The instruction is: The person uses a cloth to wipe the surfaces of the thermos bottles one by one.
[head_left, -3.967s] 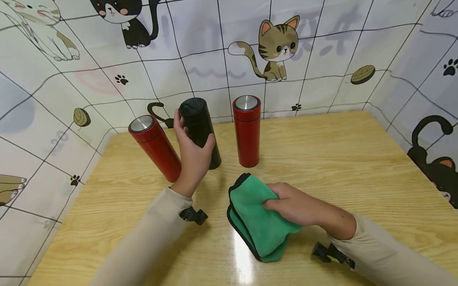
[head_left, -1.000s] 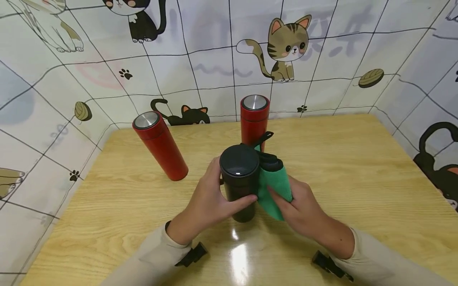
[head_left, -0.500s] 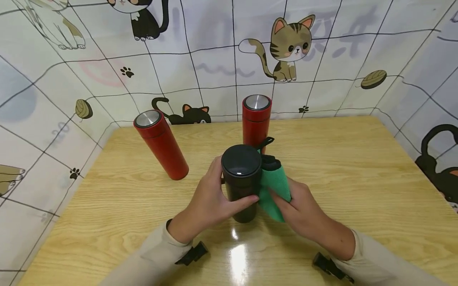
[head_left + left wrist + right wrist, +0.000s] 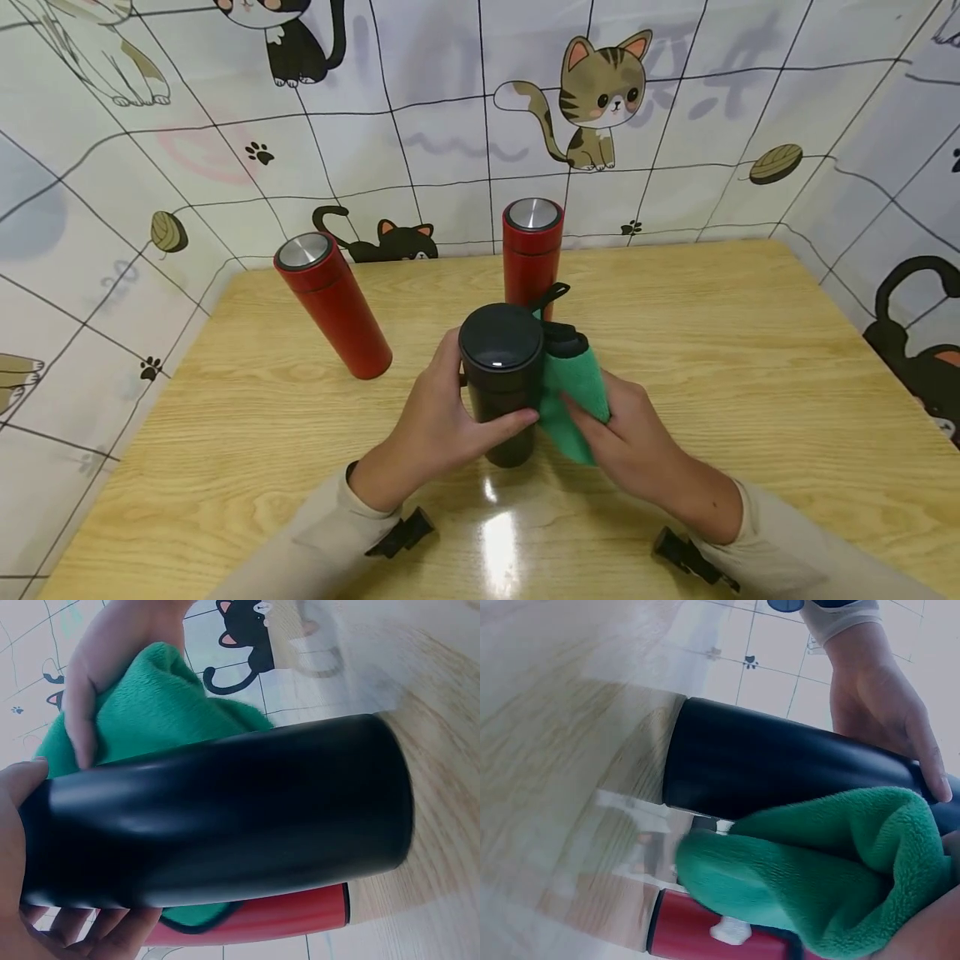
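Note:
My left hand (image 4: 442,421) grips a black thermos flask (image 4: 501,337) around its upper body, thumb across the front. In the left wrist view the black flask's (image 4: 225,817) bare side runs down to its base, close over the table. My right hand (image 4: 637,429) holds a folded green cloth (image 4: 573,400) with black edging against the flask's right side. From the right wrist, the green cloth (image 4: 825,862) looks bunched along the black flask (image 4: 780,761). Behind the cloth stands a red flask (image 4: 531,258) with a silver lid top, its lower part hidden.
A second red flask (image 4: 333,304) stands at the back left of the wooden table (image 4: 712,367). A white patch (image 4: 731,930) shows on the red flask in the right wrist view. Cat-patterned cloth walls (image 4: 435,154) border the table at the back and both sides.
Since four seconds ago, the black flask has come forward from the back row in my left hand. My right hand has brought the cloth up to its side. Over the last second, almost nothing moves.

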`<state>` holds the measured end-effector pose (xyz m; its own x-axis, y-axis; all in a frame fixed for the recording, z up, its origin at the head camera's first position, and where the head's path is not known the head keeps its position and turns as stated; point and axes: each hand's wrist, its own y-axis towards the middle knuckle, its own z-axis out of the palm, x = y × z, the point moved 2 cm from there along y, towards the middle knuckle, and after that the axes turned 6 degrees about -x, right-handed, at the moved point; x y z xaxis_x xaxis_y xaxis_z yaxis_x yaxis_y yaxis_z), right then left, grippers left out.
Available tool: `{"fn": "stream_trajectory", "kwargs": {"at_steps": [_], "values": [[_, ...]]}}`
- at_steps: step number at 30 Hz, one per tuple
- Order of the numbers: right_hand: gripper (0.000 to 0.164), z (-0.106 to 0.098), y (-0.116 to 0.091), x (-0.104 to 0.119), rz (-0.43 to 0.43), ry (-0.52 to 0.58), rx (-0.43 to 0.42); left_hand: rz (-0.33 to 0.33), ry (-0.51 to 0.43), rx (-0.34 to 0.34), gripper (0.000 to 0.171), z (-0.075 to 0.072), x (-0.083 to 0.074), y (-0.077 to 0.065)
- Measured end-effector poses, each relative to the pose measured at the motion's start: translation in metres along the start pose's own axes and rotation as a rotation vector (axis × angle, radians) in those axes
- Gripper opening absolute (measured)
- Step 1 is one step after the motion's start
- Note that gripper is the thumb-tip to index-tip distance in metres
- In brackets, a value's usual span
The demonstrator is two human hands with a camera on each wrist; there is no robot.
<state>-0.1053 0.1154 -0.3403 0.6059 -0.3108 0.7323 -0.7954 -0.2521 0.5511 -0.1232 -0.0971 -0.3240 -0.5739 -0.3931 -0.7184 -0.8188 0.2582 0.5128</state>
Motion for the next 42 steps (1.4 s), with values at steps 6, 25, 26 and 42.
{"fn": "stream_trajectory", "kwargs": {"at_steps": [6,25,26,42], "values": [[0.037,-0.0006,0.0001,0.0002,0.001,-0.017,-0.023,0.010,-0.006,0.005,0.092,0.0001,0.0003,0.0016],[0.034,0.0021,-0.0014,-0.0009,0.061,-0.020,0.055,-0.005,-0.012,0.005,0.091,-0.0010,0.0012,-0.0022],[0.034,0.0021,-0.0008,-0.0013,0.062,-0.015,0.069,-0.005,-0.013,0.005,0.091,-0.0009,0.0012,-0.0019],[0.033,0.0036,-0.0009,-0.0037,0.091,0.010,0.085,-0.008,-0.002,0.007,0.092,-0.0008,-0.0006,-0.0009]]}}
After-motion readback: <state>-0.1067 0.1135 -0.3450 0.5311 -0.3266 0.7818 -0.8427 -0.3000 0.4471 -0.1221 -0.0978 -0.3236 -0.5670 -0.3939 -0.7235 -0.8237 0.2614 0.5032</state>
